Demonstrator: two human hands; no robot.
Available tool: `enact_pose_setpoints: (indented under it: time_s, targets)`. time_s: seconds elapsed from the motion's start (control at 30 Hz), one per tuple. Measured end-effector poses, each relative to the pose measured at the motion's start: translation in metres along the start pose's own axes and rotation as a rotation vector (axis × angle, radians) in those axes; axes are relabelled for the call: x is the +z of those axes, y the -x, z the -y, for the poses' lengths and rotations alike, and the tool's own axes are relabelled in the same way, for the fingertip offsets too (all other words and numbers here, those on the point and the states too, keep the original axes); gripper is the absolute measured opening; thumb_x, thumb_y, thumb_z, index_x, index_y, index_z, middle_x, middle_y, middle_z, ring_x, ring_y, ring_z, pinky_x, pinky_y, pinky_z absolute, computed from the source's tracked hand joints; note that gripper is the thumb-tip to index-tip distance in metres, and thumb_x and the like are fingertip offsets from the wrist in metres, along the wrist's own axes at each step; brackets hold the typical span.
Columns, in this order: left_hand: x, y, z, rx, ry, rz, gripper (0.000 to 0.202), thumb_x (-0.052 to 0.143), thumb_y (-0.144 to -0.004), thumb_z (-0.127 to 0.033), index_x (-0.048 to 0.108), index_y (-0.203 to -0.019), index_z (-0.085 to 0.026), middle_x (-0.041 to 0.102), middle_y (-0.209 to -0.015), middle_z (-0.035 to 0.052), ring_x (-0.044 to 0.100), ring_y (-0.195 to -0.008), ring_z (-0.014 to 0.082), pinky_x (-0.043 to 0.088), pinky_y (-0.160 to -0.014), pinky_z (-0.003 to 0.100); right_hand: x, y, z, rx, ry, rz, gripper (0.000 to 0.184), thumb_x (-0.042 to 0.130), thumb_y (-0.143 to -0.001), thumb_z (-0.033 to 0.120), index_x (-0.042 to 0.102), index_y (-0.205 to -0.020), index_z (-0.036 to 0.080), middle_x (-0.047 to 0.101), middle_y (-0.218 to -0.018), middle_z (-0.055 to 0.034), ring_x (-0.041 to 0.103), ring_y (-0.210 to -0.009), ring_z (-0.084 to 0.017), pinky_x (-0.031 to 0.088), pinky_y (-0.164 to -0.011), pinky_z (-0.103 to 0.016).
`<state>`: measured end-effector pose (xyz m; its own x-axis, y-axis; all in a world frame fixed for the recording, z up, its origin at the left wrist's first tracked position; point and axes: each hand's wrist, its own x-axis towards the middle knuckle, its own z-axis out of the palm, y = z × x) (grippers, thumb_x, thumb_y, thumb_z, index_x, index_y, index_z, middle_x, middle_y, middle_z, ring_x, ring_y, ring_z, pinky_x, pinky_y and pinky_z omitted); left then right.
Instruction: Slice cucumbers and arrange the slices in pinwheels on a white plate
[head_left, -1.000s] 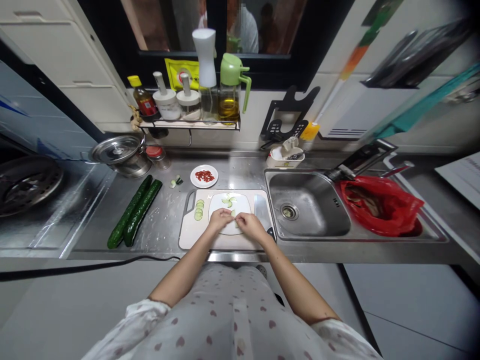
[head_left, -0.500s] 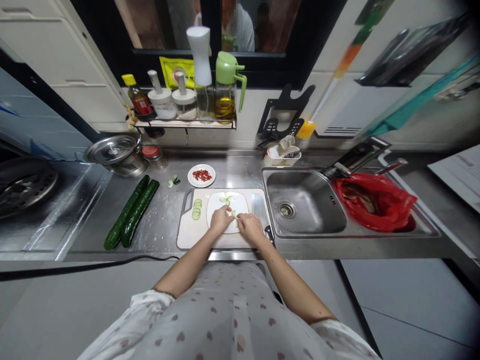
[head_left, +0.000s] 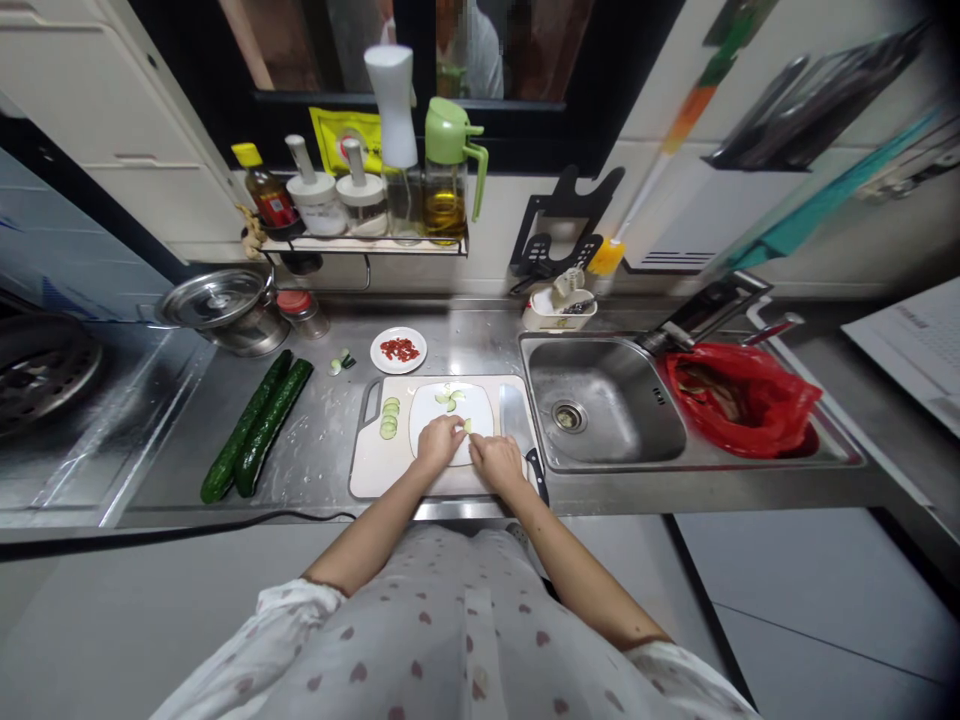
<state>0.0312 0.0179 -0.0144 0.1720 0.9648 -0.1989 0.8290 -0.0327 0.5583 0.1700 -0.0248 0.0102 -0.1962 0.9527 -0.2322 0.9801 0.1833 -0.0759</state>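
Both of my hands rest over the near edge of a white plate (head_left: 480, 402) that lies on a pale cutting board (head_left: 375, 470). My left hand (head_left: 439, 442) and my right hand (head_left: 497, 461) have their fingers curled, with their tips meeting at a pale cucumber slice (head_left: 466, 426) on the plate. More cucumber slices (head_left: 448, 397) sit at the plate's far side. A short stack of round slices (head_left: 388, 419) lies on the board, left of the plate. On the board's right edge a cleaver (head_left: 516, 420) lies flat, just beside my right hand.
Two whole cucumbers (head_left: 255, 425) lie on the steel counter to the left. A small dish of red pieces (head_left: 398, 350) stands behind the board. The sink (head_left: 600, 415) is on the right, with a red bag (head_left: 739, 395) beyond it. A lidded pot (head_left: 217, 305) and a condiment rack (head_left: 360, 200) are at the back.
My hands have stayed together at the plate's near edge, fingers shifting slightly on the slice. The view has drifted a little; nothing else on the counter has moved.
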Motion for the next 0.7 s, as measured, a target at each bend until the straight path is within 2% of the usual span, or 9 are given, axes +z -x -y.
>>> enact_pose_setpoints:
  time_s: [0.2, 0.53, 0.7]
  targets:
    - [0.001, -0.004, -0.003, 0.005, 0.007, -0.016, 0.022, 0.059, -0.086, -0.031, 0.07, -0.104, -0.025, 0.069, -0.088, 0.0014, 0.061, -0.082, 0.0164, 0.042, -0.072, 0.025, -0.001, -0.003, -0.005, 0.009, 0.017, 0.011, 0.032, 0.035, -0.098, 0.03, 0.064, -0.11, 0.022, 0.073, -0.087, -0.0093, 0.064, -0.083, -0.019, 0.026, -0.079, -0.03]
    - [-0.001, -0.015, -0.012, 0.014, -0.012, 0.001, 0.024, 0.058, -0.086, -0.031, 0.07, -0.106, -0.026, 0.068, -0.088, 0.0014, 0.061, -0.085, 0.0171, 0.043, -0.074, 0.026, -0.006, -0.006, -0.01, 0.03, 0.021, 0.013, 0.032, 0.034, -0.099, 0.029, 0.062, -0.112, 0.023, 0.073, -0.089, -0.0091, 0.064, -0.084, -0.019, 0.025, -0.079, -0.03]
    - [-0.003, -0.019, -0.017, 0.035, -0.046, 0.021, 0.03, 0.055, -0.088, -0.031, 0.067, -0.115, -0.028, 0.068, -0.096, 0.0028, 0.061, -0.088, 0.0177, 0.044, -0.076, 0.026, -0.006, -0.009, -0.013, 0.048, 0.002, 0.007, 0.031, 0.034, -0.099, 0.029, 0.062, -0.111, 0.023, 0.073, -0.091, -0.0093, 0.063, -0.084, -0.019, 0.026, -0.08, -0.031]
